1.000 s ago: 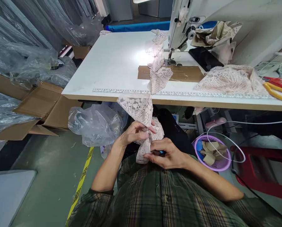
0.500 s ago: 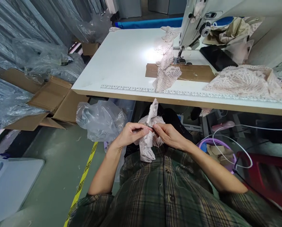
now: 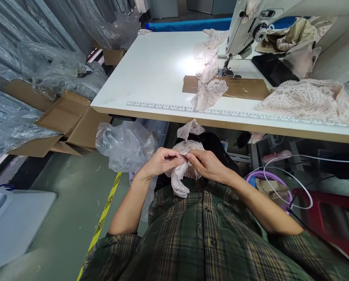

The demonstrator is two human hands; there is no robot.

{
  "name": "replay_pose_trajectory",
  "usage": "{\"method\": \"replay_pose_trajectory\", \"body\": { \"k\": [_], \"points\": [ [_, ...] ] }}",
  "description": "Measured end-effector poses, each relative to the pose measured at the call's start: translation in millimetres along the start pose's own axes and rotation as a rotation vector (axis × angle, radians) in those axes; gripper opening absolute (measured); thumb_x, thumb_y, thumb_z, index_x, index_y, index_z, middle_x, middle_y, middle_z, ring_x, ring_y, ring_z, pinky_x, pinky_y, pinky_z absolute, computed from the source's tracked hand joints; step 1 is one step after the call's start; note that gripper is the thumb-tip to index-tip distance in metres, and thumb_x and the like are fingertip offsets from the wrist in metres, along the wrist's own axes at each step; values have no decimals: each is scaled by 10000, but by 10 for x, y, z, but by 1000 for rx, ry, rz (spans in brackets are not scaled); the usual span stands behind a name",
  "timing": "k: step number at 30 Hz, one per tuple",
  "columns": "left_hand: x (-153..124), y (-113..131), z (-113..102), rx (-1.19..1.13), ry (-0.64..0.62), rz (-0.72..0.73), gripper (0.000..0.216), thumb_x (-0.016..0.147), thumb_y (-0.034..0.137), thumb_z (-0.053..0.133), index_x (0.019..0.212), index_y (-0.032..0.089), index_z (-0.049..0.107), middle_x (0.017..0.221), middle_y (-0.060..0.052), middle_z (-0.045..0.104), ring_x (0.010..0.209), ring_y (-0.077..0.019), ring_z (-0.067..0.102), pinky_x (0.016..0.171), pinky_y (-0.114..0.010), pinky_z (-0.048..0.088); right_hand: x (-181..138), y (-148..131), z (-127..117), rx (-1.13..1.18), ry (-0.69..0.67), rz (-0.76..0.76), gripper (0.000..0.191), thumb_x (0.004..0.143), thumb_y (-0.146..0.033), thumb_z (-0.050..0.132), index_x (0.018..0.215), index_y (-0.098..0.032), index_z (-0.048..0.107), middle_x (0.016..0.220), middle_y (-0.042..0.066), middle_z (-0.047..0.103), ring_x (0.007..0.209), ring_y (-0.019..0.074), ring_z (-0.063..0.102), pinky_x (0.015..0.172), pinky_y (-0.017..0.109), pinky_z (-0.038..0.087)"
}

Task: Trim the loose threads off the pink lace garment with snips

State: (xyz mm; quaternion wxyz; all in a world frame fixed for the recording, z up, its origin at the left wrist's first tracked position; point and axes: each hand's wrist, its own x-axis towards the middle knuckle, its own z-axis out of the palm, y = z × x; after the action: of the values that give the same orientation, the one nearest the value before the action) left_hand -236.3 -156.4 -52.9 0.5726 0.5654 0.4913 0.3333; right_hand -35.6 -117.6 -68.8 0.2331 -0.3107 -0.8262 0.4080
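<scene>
A pale pink lace piece [image 3: 180,181] hangs from my fingers above my lap, its upper end sticking up just below the table edge. My left hand [image 3: 161,162] pinches it from the left, thumb against the fingers. From the other side my right hand [image 3: 206,166] grips the same lace, its fingertips nearly meeting the left ones. A small dark thing shows between the fingertips, too thin to make out. On the white table [image 3: 153,70], a twisted strip of lace [image 3: 209,88] runs past the sewing machine's needle area [image 3: 227,68].
More lace [image 3: 312,99] is heaped at the table's right. A brown strip [image 3: 247,89] and a printed ruler [image 3: 162,107] lie along the front. Left are an open cardboard box [image 3: 64,117] and a plastic bag [image 3: 127,146]; a purple basket [image 3: 287,187] stands right, near a white cable [image 3: 307,191].
The lace's upper end has flopped from upright to a wider fold, and its lower end hangs a little differently. Both hands keep their pinch close together. The view has shifted slightly.
</scene>
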Motion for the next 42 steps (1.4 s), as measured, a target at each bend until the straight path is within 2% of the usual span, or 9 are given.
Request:
{"method": "replay_pose_trajectory", "body": {
  "k": [4,10,16,22,26,31,33,38,42],
  "points": [
    [24,-9,8,-3,-16,-6,384,751,486,729,674,113,682,637,-8,559,584,-91,423,532,-217,319,34,40,36,1,54,24,457,1000,-495,349,705,-194,525,591,-21,482,551,111,396,580,278,288],
    [52,-77,2,-16,27,-18,410,769,515,708,781,105,715,648,-20,600,571,-93,464,516,-203,350,-114,72,183,370,42,133,408,870,-595,570,816,-192,541,637,-44,441,592,109,379,548,246,327],
    [126,-181,-216,158,-225,-118,359,676,479,797,786,145,721,579,21,549,496,-71,424,453,-188,306,-324,223,169,407,117,205,387,877,-538,582,734,-182,533,661,-32,449,615,104,391,586,244,361],
    [281,-350,-415,136,342,-63,400,678,442,807,938,150,719,669,15,563,536,-66,412,502,-206,319,-413,618,-55,-44,325,305,361,875,-527,578,920,-176,648,771,24,597,631,134,472,626,280,417],
    [173,-261,-364,-34,435,-84,339,768,459,737,936,164,728,721,-11,587,619,-85,478,563,-210,373,-366,544,-28,-31,445,255,419,849,-522,624,1064,-167,683,888,77,662,652,145,520,656,310,472],
    [-86,-2,-24,-181,299,-134,358,839,485,665,992,166,717,720,-9,569,602,-86,473,554,-206,382,-219,140,346,524,240,236,698,732,-512,763,1336,-228,560,1206,101,644,572,83,520,558,272,501],
    [-192,42,89,-240,259,-136,369,846,467,660,1043,155,691,763,-21,578,647,-94,510,580,-198,406,-207,24,467,644,64,274,725,697,-498,796,1328,-226,562,1135,73,659,529,67,495,505,247,476],
    [-446,-59,96,-198,29,-105,553,743,341,779,1237,203,572,935,-19,587,677,-82,527,612,-197,436,-364,-61,355,478,-111,249,295,863,-448,649,823,-156,667,672,-21,557,578,89,460,531,217,396],
    [-450,-220,-53,102,-320,-115,225,777,337,736,912,164,685,742,14,575,618,-84,483,559,-191,382,-485,9,105,344,16,188,260,951,-412,518,822,-191,563,706,-29,496,660,107,448,628,228,408]
  ]
}}
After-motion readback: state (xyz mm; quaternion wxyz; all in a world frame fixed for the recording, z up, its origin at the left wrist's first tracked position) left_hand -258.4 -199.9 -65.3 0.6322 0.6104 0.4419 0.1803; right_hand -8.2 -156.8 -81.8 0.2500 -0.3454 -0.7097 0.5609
